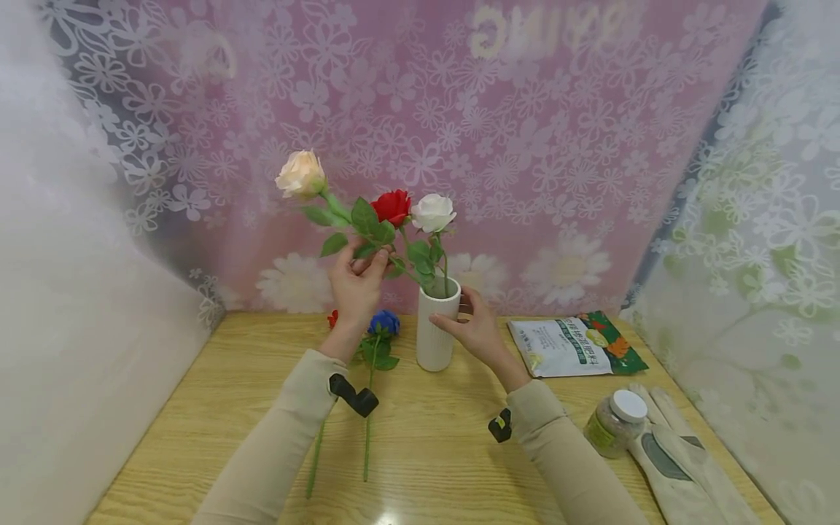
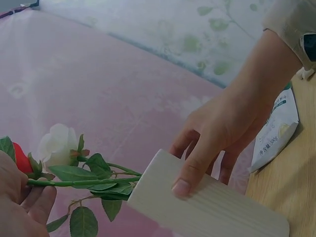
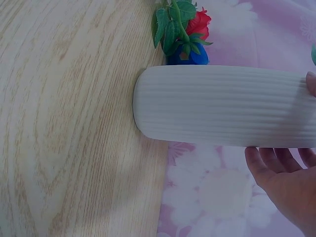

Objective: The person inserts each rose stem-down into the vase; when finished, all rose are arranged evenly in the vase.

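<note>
In the head view, my left hand (image 1: 356,286) pinches the leafy green stem of a peach rose (image 1: 301,175), its bloom up and to the left. That stem slants down to the mouth of a white ribbed vase (image 1: 436,337), and the left wrist view shows it (image 2: 66,183) reaching the rim. A white rose (image 1: 433,213) stands in the vase; a red rose (image 1: 392,208) shows beside it, its lower stem partly hidden by leaves. With thumb in front and fingers behind, my right hand (image 1: 482,328) grips the upper vase, which stands upright on the table.
A blue rose (image 1: 384,322) and another red flower (image 1: 332,319) lie on the wooden table (image 1: 216,415), partly behind my left arm. At the right are a printed packet (image 1: 558,348), a white-lidded jar (image 1: 615,423) and pale gloves (image 1: 682,467). A pink floral sheet (image 1: 558,146) hangs behind.
</note>
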Demonstrator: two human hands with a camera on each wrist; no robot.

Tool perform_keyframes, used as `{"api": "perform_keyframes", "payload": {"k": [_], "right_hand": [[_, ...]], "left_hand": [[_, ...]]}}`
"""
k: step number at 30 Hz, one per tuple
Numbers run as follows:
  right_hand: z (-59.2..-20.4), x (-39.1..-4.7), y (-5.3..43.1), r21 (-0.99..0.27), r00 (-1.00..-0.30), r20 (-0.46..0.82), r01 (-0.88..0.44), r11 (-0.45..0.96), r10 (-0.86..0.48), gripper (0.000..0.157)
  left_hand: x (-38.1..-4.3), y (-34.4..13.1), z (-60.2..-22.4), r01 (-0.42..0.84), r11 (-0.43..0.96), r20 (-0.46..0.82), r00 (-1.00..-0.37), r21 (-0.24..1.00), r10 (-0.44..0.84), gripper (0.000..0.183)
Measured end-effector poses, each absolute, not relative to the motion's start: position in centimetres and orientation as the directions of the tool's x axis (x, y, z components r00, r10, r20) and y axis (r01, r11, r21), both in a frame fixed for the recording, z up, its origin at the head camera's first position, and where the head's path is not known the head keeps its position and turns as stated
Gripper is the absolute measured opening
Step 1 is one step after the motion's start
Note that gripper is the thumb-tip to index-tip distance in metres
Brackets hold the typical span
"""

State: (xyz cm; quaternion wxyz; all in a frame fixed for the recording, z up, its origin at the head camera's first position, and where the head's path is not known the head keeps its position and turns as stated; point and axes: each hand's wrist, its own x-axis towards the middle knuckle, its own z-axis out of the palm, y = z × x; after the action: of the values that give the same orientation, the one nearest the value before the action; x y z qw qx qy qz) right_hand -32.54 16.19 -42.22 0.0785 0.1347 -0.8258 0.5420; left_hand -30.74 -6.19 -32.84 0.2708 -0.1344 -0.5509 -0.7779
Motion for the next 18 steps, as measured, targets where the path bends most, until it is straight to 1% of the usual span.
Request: {"api": "perform_keyframes", "payload": {"k": [6,12,18], "right_hand": [[-42.3,-32.7,16.2,-0.875,-0.953,0.270,-0.302,0.379,-0.136,0.087],[-42.3,-32.6,16.1,-0.870,-0.950,0.282,-0.311,0.382,-0.131,0.086],[-42.5,-32.7,16.1,-0.865,-0.945,0.305,-0.327,0.381,-0.120,0.084]], "left_hand": [[-31.0,-5.3,-33.4,0.565,-0.146,0.522,-0.815,0.812,-0.253,0.038],[-31.4,-4.4,-33.9,0.574,-0.043,0.555,-0.806,0.818,-0.203,0.043],[-31.6,-3.5,-34.4,0.639,0.111,0.648,-0.748,0.762,-0.141,0.043]]}}
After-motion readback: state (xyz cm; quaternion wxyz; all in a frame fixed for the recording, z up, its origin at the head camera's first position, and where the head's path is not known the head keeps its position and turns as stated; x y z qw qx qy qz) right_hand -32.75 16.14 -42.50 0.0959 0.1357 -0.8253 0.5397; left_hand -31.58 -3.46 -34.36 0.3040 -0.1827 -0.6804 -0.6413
